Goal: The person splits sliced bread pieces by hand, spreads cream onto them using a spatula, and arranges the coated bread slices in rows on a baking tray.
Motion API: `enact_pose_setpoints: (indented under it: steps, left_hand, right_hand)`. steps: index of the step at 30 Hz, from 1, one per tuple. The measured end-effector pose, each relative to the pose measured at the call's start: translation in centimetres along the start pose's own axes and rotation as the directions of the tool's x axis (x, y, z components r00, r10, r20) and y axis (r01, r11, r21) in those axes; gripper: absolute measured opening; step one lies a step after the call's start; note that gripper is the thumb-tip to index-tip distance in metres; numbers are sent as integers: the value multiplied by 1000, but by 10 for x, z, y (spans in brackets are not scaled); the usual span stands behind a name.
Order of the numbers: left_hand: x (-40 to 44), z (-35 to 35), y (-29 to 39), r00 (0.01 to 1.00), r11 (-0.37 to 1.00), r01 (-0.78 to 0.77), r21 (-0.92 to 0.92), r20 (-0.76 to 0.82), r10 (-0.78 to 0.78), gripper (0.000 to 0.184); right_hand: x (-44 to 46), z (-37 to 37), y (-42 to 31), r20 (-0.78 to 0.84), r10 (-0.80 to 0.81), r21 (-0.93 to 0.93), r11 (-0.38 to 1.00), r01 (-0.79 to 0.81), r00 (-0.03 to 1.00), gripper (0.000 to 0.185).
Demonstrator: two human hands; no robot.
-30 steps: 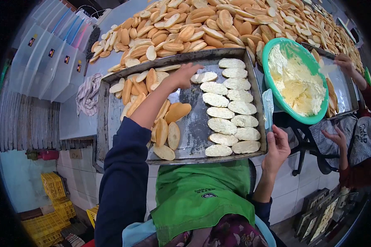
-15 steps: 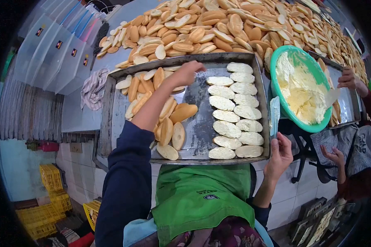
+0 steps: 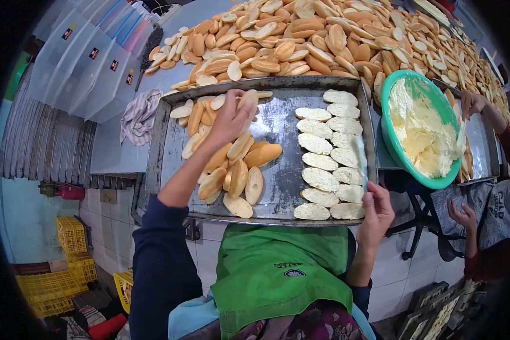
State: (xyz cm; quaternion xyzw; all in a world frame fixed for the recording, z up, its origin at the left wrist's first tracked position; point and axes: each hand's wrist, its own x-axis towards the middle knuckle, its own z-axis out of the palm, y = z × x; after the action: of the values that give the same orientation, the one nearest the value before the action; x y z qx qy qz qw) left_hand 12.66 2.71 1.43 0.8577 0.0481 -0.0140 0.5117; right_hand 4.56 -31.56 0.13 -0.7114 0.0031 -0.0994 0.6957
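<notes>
In the upper left of the metal tray, my left hand closes on a bread slice, lifted above plain slices. Below it lies a loose cluster of bread slices, some crust up and some cut face up. My right hand is closed round the lower end of a spreading spatula at the tray's right edge; the blade points away from me and is blurred. Two columns of slices coated with pale cream fill the right part of the tray.
A green basin of pale cream stands right of the tray. Behind lies a large heap of bread slices. At right, another person's hand works at the basin. A cloth and plastic bins are at left.
My left hand has moved left from the tray's upper middle and now holds a bread slice. My right hand with the spatula has shifted slightly, and the whole view has swung a little.
</notes>
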Motion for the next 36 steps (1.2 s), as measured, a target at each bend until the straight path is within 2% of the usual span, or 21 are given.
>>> enact_pose_setpoints:
  steps: [1, 3, 4, 6, 10, 12, 14, 16, 17, 18, 20, 21, 22, 24, 26, 28, 30, 32, 34, 35, 36]
  left_hand:
    - [-14, 5, 11, 994, 895, 79, -439, -31, -103, 33]
    - [-43, 10, 35, 973, 608, 229, -760, 163, -163, 37]
    - [-56, 13, 43, 973, 606, 229, -762, 159, -168, 37]
    - [-77, 19, 55, 958, 454, 274, -848, 281, -55, 40]
    - [-104, 40, 62, 960, 439, 278, -854, 263, -98, 45]
    - [-113, 45, 63, 962, 400, 269, -876, 264, -70, 48]
    - [-116, 49, 54, 966, 390, 254, -885, 250, -62, 53]
    - [-117, 51, 44, 981, 247, 187, -951, 194, 6, 55]
    - [-117, 51, 45, 981, 245, 187, -951, 194, 4, 55]
    - [-117, 51, 47, 990, 244, 136, -960, 140, -1, 56]
    - [-116, 50, 45, 996, 241, 85, -967, 86, -8, 58]
    - [-115, 48, 42, 999, 307, 47, -951, 53, 12, 60]
    - [-114, 47, 41, 999, 370, 7, -929, 22, 35, 61]
    - [-112, 48, 44, 999, 386, -8, -922, 6, 35, 63]
    - [-110, 47, 43, 999, 404, -23, -915, -9, 36, 64]
    - [-108, 41, 38, 999, 293, -41, -955, -42, 2, 64]
    - [-108, 39, 38, 999, 282, -22, -959, -30, -25, 64]
    - [-110, 42, 40, 998, 267, 8, -964, -8, -56, 64]
    - [-111, 55, 45, 990, 248, 144, -958, 142, -25, 67]
    - [-109, 63, 42, 980, 295, 195, -935, 176, -92, 72]
    - [-110, 65, 42, 980, 293, 196, -936, 178, -89, 72]
  right_hand:
    - [0, 5, -2, 81, 32, -6, 999, -32, 996, 18]
    - [0, 15, -5, 247, 103, 5, 994, -108, 963, 16]
    - [-1, 26, -9, 300, 126, 98, 982, -162, 946, 14]
    - [0, 41, -12, 413, 73, 167, 974, -155, 908, 14]
    - [1, 63, -14, 461, 56, 186, 970, -158, 886, 18]
    - [-1, 69, -5, 458, -56, 219, 974, -51, 887, 20]
    - [-2, 70, -3, 441, -63, 214, 976, -37, 895, 22]
    - [-2, 65, -1, 398, -139, 66, 990, 123, 907, 22]
    - [0, 62, -2, 361, -184, -18, 979, 204, 914, 23]
    - [4, 57, -3, 362, -182, -19, 979, 203, 914, 23]
    - [10, 45, -6, 257, -212, -264, 923, 279, 943, 22]
    - [12, 41, -8, 221, -189, -321, 912, 254, 957, 21]
    - [12, 41, -12, 222, -188, -322, 912, 254, 957, 21]
    - [10, 43, -18, 267, -111, -174, 971, 161, 957, 20]
    - [7, 45, -19, 317, -79, -137, 982, 128, 945, 21]
    - [9, 42, -20, 468, -52, -183, 971, 155, 882, 21]
    - [13, 34, -14, 458, -69, -229, 954, 193, 886, 19]
    - [11, 32, -8, 353, -121, -71, 985, 156, 928, 19]
    - [7, 44, -6, 340, -162, -39, 982, 186, 927, 20]
    - [5, 50, -5, 322, -173, -48, 979, 199, 931, 20]
    - [5, 55, -5, 305, -187, -55, 975, 213, 934, 21]
